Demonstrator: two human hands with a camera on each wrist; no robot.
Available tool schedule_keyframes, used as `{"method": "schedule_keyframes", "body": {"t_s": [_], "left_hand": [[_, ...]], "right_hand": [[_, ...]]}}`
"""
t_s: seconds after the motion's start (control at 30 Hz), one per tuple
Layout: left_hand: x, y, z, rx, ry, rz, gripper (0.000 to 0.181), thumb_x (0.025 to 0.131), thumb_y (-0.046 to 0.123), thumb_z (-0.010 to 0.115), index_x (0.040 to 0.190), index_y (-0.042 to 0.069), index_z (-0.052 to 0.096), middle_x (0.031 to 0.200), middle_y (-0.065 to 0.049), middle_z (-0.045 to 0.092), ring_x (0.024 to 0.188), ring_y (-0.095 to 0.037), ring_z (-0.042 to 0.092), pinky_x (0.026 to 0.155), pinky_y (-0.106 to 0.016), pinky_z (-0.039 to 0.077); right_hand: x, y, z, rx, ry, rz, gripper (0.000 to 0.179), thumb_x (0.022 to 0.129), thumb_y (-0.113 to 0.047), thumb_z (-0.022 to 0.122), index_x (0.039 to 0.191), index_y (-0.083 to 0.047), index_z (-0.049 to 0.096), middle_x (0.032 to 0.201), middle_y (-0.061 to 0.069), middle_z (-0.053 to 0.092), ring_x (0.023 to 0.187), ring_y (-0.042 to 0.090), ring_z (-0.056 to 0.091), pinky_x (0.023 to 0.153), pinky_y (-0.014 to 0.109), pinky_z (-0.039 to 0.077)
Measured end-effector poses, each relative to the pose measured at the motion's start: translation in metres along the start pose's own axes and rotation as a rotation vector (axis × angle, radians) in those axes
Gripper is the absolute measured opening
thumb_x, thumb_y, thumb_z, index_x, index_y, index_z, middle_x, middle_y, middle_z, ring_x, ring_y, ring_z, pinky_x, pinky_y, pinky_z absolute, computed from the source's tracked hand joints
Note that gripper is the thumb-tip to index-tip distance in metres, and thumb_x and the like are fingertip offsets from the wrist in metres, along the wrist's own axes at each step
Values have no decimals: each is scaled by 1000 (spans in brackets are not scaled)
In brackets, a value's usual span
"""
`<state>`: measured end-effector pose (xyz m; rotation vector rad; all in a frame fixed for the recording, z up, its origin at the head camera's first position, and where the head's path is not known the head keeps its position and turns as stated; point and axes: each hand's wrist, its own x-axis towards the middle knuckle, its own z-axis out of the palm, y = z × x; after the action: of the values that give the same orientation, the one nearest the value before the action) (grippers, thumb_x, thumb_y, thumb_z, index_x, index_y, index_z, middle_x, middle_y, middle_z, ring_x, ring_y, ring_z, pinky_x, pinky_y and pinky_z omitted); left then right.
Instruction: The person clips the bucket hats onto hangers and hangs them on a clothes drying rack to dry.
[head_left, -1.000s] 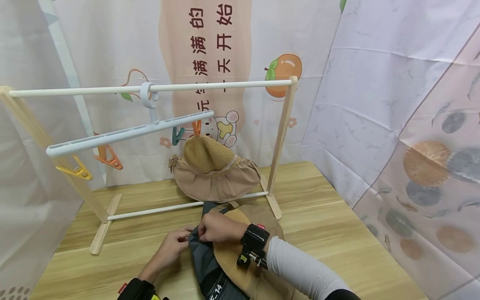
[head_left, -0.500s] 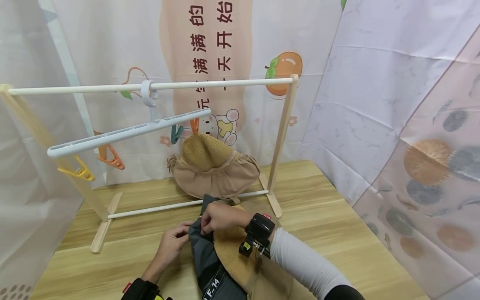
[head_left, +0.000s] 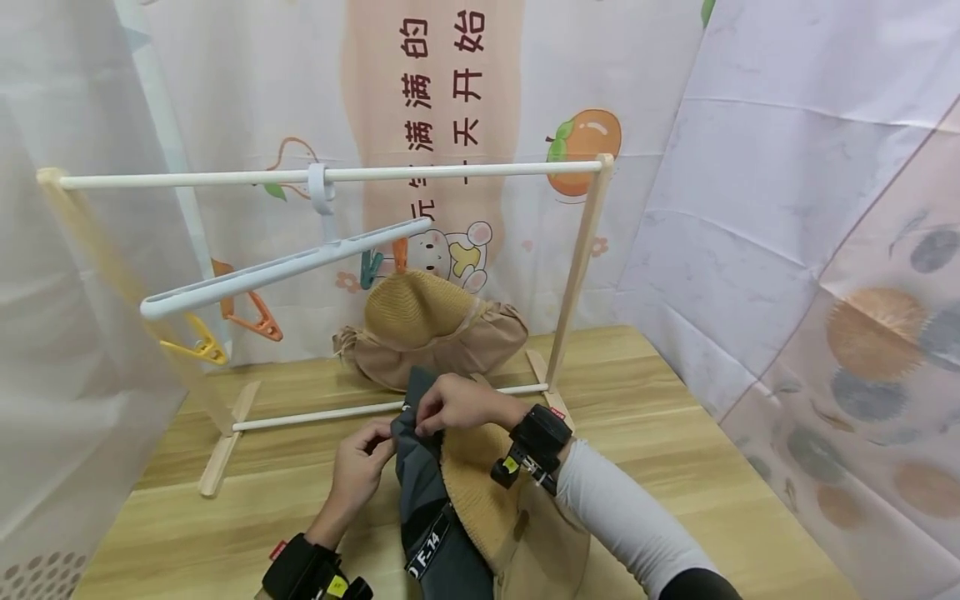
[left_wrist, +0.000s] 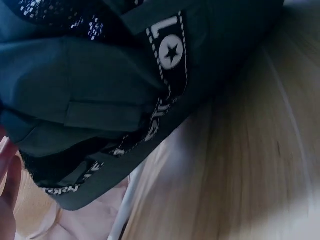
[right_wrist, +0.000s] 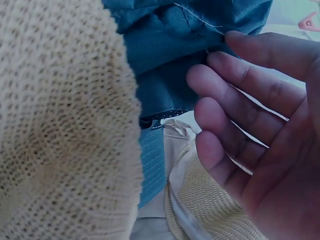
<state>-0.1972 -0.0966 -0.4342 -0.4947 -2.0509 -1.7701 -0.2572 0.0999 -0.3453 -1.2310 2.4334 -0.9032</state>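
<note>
Both hands work at the far end of a dark grey-green hat (head_left: 420, 479), which carries a black band with white lettering. My left hand (head_left: 356, 471) pinches its left edge between thumb and fingers. Opposite, my right hand (head_left: 465, 404) pinches the same end from the right; in the right wrist view, its thumb and forefinger meet the teal-looking cloth (right_wrist: 172, 87). Under the right forearm lies a straw-coloured woven hat (head_left: 472, 483) with a beige cloth brim, partly covered by the dark one. In the left wrist view, the dark hat (left_wrist: 107, 107) slants above the table.
Behind the hands stands a wooden rack with a white rail (head_left: 480, 172). A pale blue hanger (head_left: 285, 267) hangs tilted from it, with orange, yellow and teal clips. One orange clip (head_left: 401, 252) holds another woven hat (head_left: 420, 308). Printed curtains close off the back and right.
Both hands have risen and moved slightly toward the rack, lifting the dark hat's end in front of the hanging hat. The head view has shifted, so the rack appears further right.
</note>
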Motion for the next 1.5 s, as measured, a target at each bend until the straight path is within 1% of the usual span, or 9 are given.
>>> {"method": "schedule_keyframes", "body": {"t_s": [0.27,0.43,0.57,0.77,0.97,1.07,1.27,1.43,1.5], "left_hand": [[5,7,12,-73,97,149,9,77,-18,69,76,-8,68,87,15,70,90,1,66,85,-15,52],[10,13,13,-72,123,187,8,77,-16,70,76,-9,68,89,16,70,93,0,66,87,-15,51],[12,18,11,-71,163,246,11,76,-20,68,76,-9,68,91,18,69,93,1,66,86,-14,50],[13,20,13,-79,188,353,14,77,-23,65,79,-9,67,95,18,69,92,2,64,80,-11,50],[17,26,16,-83,224,360,9,79,-14,70,77,-5,69,88,13,69,86,-1,64,79,-12,49],[20,30,17,-95,243,371,9,78,-12,73,75,-5,68,83,6,68,85,-2,64,80,-13,49],[25,38,16,-88,272,381,8,77,-13,73,75,-7,68,82,6,67,85,-2,63,82,-15,49],[25,40,15,-75,305,356,12,81,1,77,77,-6,68,82,3,67,85,-1,63,79,-13,49],[25,39,15,-75,311,344,11,81,1,77,77,-6,69,82,3,67,85,0,63,78,-12,49]], "right_hand": [[-6,-5,-7,25,17,-36,10,91,-15,68,87,-9,76,79,1,73,66,-3,58,64,15,47],[-6,-7,-11,69,44,-86,10,91,-10,67,85,-7,75,78,5,73,68,1,61,65,17,49],[-3,-7,-13,86,55,-141,12,92,-9,66,85,-6,75,79,6,73,68,3,62,65,17,50],[-3,-9,-16,93,77,-177,13,92,-7,64,86,-5,75,80,6,72,68,2,61,65,17,50],[-5,-11,-20,95,93,-182,13,93,-6,62,90,-4,75,82,7,71,68,0,57,65,17,49],[-4,-12,-22,106,113,-177,14,94,-4,60,93,-2,74,82,8,70,67,0,54,65,17,48],[-2,-16,-24,121,138,-189,17,95,-2,57,96,-2,74,84,9,70,67,2,52,65,17,46],[0,-19,-23,145,150,-191,17,96,-3,57,98,-3,74,88,9,72,68,8,55,64,18,45],[1,-19,-22,149,153,-184,17,96,-4,58,98,-3,74,88,9,71,68,7,55,63,18,45]]}}
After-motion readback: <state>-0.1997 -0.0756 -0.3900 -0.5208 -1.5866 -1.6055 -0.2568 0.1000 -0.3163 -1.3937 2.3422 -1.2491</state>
